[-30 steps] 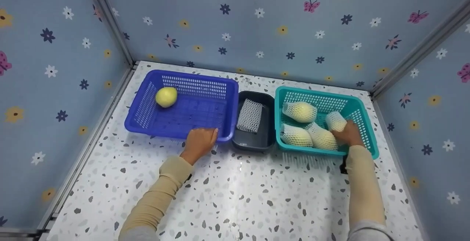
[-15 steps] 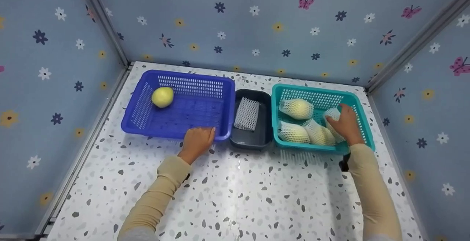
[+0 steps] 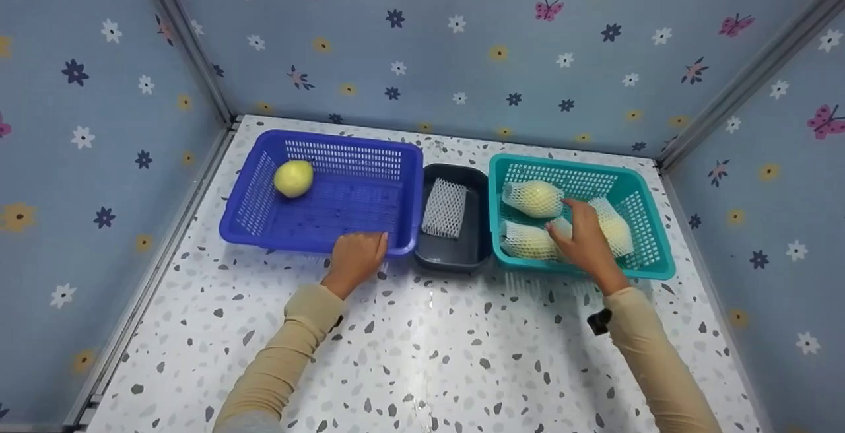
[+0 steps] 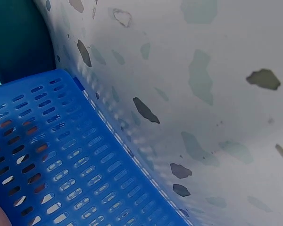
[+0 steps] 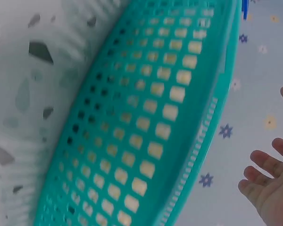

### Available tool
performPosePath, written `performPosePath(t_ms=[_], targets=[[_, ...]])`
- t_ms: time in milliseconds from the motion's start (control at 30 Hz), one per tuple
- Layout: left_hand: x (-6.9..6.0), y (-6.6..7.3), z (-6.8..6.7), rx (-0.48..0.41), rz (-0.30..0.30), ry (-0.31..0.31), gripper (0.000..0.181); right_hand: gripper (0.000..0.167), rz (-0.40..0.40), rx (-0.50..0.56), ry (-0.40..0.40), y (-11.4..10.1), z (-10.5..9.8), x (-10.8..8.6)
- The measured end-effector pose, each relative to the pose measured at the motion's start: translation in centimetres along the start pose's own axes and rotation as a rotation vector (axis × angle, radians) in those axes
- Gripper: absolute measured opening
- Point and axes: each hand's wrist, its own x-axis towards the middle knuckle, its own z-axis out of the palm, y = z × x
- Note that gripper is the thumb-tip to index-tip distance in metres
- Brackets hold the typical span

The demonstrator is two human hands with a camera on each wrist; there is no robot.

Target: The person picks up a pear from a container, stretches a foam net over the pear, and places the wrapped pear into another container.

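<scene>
My left hand (image 3: 356,258) grips the front rim of the blue-purple basket (image 3: 323,243); its fingers show through the slots in the left wrist view. A round yellow fruit (image 3: 294,178) without netting lies in that basket's left part. Over the teal basket (image 3: 650,269) is my right hand (image 3: 586,245), fingers spread, nothing visibly held. Beneath it a netted fruit (image 3: 562,227) is mostly hidden. Around it lie a netted fruit at the back left (image 3: 535,199), another at the front left (image 3: 528,241) and one to the right (image 3: 614,230), all in white foam nets.
Between the baskets stands a dark grey tray (image 3: 455,258) with an unfilled white foam net (image 3: 445,208) in it. Patterned panels (image 3: 462,43) enclose the speckled white table (image 3: 422,354) at the back and both sides.
My right hand has let go of the netted fruit on the right and moved left over the middle one. That right fruit now sits nearer the basket's right side. My left hand keeps its grip.
</scene>
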Motion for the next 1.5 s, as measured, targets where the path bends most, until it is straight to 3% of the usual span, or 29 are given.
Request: performPosePath(t_ms=[267, 500, 700, 900, 1033, 1233, 1367, 1500], targets=[[-0.2, 0.1, 0.1, -0.001, 0.005, 0.029, 0.049, 0.032, -0.187, -0.132, 0.066, -1.5, 3.9, -1.6], [-0.1, 0.1, 0.0, -0.005, 0.007, 0.024, 0.049, 0.016, -0.245, -0.177, 0.086, -1.4, 6.5, -2.7], [-0.2, 0.1, 0.1, 0.005, 0.003, 0.01, 0.05, 0.021, -0.286, -0.275, 0.114, -0.9, 7.9, -3.5], [-0.3, 0.1, 0.2, 0.034, 0.016, 0.055, 0.049, 0.021, -0.312, -0.359, 0.186, -0.4, 8.8, -3.5], [-0.2, 0.0, 0.4, 0.05, 0.014, 0.054, 0.048, 0.018, -0.341, -0.383, 0.225, 0.0, 9.2, -3.4], [0.3, 0.1, -0.3, -0.003, -0.014, -0.038, 0.049, 0.017, -0.363, -0.382, 0.253, 0.1, 9.4, -3.3], [0.8, 0.2, -1.1, -0.067, -0.05, -0.163, 0.042, 0.016, -0.367, -0.386, 0.262, 0.1, 9.4, -3.2], [1.5, 0.1, -2.2, -0.131, -0.097, -0.299, 0.023, 0.017, -0.365, -0.386, 0.26, 0.1, 9.4, -3.3]])
